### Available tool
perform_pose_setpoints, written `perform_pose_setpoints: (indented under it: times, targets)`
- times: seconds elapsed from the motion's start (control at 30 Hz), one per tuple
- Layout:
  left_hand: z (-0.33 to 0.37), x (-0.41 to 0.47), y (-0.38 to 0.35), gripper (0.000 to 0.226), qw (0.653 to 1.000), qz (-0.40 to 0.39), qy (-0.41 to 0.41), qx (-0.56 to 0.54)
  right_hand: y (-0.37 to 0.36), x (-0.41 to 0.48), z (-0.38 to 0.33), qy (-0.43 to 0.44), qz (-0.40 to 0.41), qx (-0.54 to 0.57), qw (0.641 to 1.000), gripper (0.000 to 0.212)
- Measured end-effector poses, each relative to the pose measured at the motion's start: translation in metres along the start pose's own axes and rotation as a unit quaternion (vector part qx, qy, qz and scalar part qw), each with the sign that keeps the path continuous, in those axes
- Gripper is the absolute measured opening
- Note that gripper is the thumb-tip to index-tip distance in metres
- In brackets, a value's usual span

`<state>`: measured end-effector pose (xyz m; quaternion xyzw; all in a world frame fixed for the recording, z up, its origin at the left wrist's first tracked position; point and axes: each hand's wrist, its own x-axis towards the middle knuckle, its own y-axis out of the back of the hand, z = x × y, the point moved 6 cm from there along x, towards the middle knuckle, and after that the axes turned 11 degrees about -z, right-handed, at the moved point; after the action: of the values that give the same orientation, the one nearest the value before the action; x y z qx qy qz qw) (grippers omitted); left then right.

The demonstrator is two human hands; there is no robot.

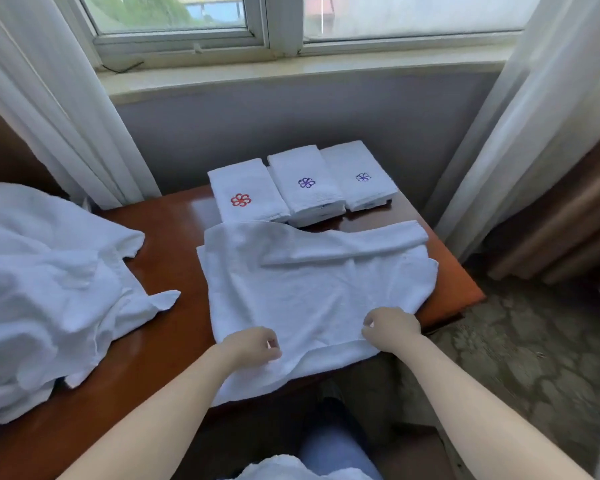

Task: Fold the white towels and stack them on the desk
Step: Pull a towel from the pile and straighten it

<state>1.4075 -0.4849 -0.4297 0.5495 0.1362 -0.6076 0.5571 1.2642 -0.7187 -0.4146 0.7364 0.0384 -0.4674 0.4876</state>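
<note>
A white towel (309, 296) lies spread flat on the glossy red-brown desk (167, 237). Its far edge is folded back in a narrow strip, and its near edge hangs over the desk's front, where the left hand (253, 344) and right hand (392, 327) pinch it. Behind it three folded towels sit side by side: the red-flower towel (245, 190), the middle purple-flower towel (305, 185) and the right purple-flower towel (359, 176). A crumpled towel heap (49, 271) covers the desk's left end

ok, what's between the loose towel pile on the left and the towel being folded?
Only a bare strip of brown desk, per the head view; the pile and the spread towel lie apart.
</note>
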Motion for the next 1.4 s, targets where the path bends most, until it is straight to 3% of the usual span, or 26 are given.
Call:
perform_pose_setpoints:
  times: [0.27,0.6,0.9,1.17,1.3,1.4]
  targets:
    - [0.062,0.021,0.086,0.017,0.987,0.151,-0.058,0.010,0.060,0.020,0.018,0.045,0.064,0.093,0.993,0.038]
    - [0.118,0.090,0.154,0.042,0.978,0.201,-0.052,0.027,0.139,0.103,0.049,0.092,0.087,0.105,0.986,0.049]
    - [0.120,0.151,0.174,0.060,0.964,0.219,0.019,0.151,0.158,0.169,0.063,0.116,0.060,-0.017,0.991,0.064]
    - [0.120,0.146,0.188,0.014,0.962,0.260,0.007,0.080,0.183,0.178,0.063,0.174,0.135,-0.089,0.971,0.031]
    - [0.128,0.136,0.205,0.014,0.952,0.303,-0.014,0.052,0.196,0.176,0.065,0.161,0.132,-0.060,0.976,0.022]
    - [0.131,0.122,0.220,0.018,0.939,0.342,-0.019,0.006,0.219,0.170,0.063,0.140,0.179,0.010,0.974,0.015]
